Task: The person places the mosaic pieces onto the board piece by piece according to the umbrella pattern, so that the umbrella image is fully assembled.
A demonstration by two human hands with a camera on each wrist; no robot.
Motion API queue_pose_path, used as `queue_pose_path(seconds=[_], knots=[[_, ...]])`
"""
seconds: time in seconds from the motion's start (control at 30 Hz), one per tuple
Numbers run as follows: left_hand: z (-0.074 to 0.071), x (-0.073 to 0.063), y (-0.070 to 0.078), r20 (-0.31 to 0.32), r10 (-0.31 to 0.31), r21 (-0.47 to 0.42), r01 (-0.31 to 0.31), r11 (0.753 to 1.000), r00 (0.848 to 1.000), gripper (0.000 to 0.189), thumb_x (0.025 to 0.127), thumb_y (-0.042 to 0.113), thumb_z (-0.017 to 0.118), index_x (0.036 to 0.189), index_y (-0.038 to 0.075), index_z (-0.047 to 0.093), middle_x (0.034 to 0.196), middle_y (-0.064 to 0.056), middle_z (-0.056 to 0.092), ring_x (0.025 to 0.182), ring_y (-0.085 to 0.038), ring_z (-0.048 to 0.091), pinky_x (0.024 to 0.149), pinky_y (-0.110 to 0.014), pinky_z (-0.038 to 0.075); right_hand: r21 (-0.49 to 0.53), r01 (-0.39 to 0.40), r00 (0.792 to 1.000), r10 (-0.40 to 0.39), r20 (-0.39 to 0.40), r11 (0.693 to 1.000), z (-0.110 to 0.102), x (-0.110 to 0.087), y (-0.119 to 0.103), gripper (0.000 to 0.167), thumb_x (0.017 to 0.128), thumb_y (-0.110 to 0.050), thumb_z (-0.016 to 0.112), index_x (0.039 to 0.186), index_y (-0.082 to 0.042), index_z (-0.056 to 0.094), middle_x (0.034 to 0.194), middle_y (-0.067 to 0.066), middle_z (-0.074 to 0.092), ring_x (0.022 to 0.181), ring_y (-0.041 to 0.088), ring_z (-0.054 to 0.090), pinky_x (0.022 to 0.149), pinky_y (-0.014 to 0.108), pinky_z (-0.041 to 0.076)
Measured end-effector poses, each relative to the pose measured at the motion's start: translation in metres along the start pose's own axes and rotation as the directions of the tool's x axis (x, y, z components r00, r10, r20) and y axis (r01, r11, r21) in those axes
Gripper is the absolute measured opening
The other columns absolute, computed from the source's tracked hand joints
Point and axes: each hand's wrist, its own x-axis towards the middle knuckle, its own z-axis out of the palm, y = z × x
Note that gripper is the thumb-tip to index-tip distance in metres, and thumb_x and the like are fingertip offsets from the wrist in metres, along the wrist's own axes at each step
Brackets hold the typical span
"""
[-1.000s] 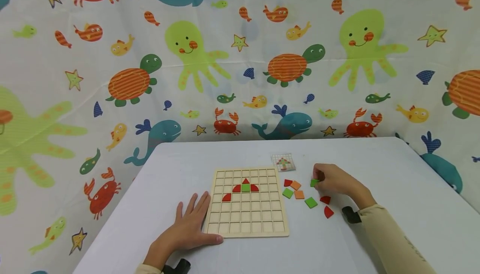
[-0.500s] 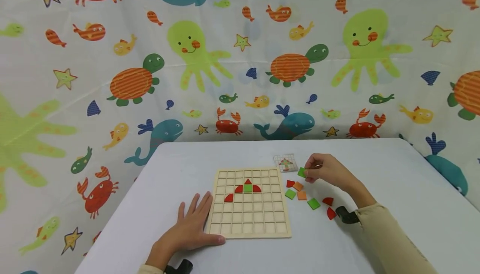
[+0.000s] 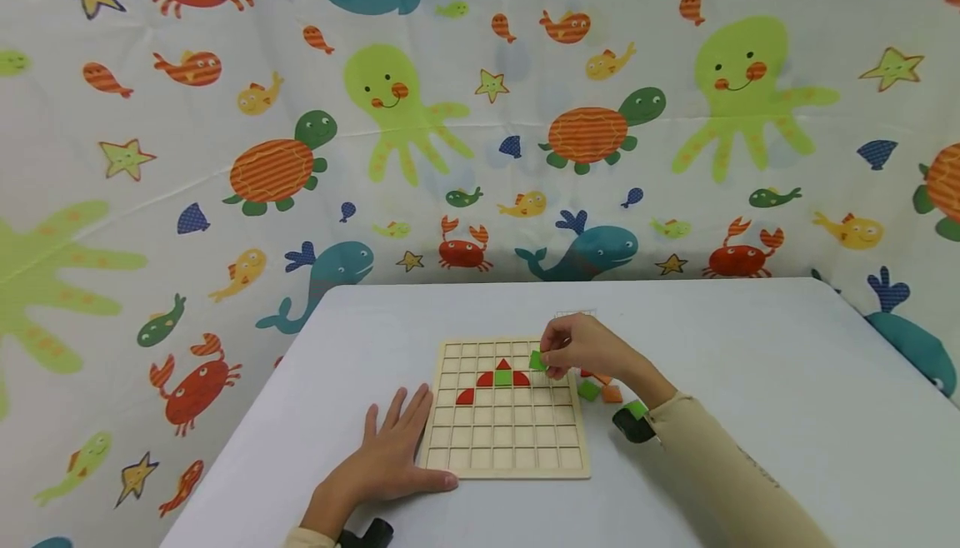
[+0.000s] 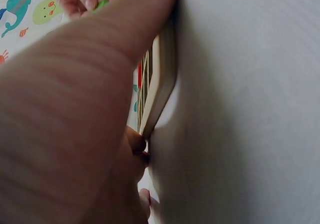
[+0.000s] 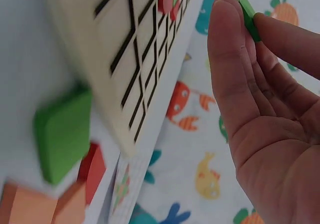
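Note:
Between thumb and fingers my right hand pinches a green square tile, above the upper right of a wooden grid board. The same tile shows at the fingertips in the right wrist view. Set in the board are a green square, a red triangle above it, red quarter-round tiles on either side, and another red one lower left. My left hand lies flat with spread fingers against the board's left edge, its thumb at the near-left corner.
Right of the board lie loose tiles: a green one, an orange one and others partly hidden by my right arm. A pattern card behind the board is mostly covered by my hand. A sea-animal curtain hangs behind the table.
My right hand has carried the green tile leftward from the loose tiles, past the card, to over the board. The left hand stays in place at the board's edge.

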Motion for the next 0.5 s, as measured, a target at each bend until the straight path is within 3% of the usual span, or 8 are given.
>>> queue_pose_path(seconds=[0.2,0.5], knots=[[0.0,-0.001,0.002,0.004,0.0,-0.003,0.0,1.0,1.0,0.134,0.074,0.076,0.083,0.171,0.005,0.023,0.179,-0.013,0.014,0.163,-0.044,0.0,0.12,-0.075,-0.007,-0.046,0.051,0.996,-0.048,0.074,0.998,0.032,0.023,-0.014,0.01,0.098,0.001,0.074,0.089,-0.002,0.069,0.078,0.007,0.071,0.068,0.026,0.074,0.067,0.038,0.064],[0.0,-0.003,0.0,-0.009,0.011,0.007,-0.011,1.0,1.0,0.134,0.075,0.076,0.083,0.171,0.005,0.022,0.179,-0.013,0.014,0.163,-0.044,0.0,0.12,-0.075,-0.007,-0.082,0.063,0.99,-0.052,0.128,0.995,0.06,0.043,-0.022,0.014,0.096,0.003,0.074,0.085,-0.003,0.068,0.072,0.005,0.068,0.062,0.022,0.073,0.061,0.034,0.062]])
